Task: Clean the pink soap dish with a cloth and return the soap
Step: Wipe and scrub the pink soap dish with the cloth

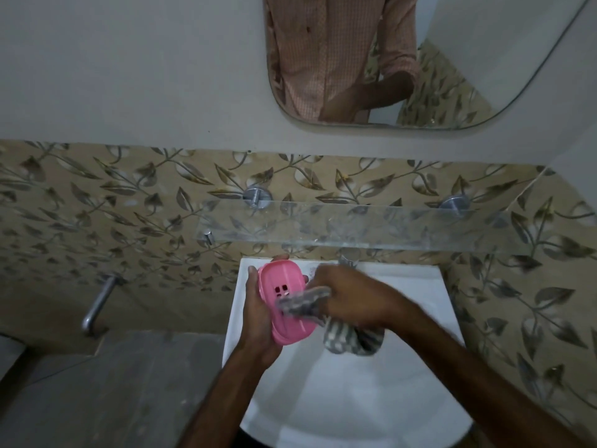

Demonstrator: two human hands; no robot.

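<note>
Sink [420, 318], cloth [300, 303] half-hiding dish [284, 302]

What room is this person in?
Most likely a bathroom: there is a white sink, a mirror on the wall above it, and a glass shelf against leaf-patterned tiles.

A home bathroom: white washbasin [420, 376], wall mirror [452, 76], glass shelf [355, 226], leaf-patterned tiles [113, 205].

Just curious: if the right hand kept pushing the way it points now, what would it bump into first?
Probably the pink soap dish: the right hand points left, pressing the cloth against it. The left hand backs the dish.
</note>
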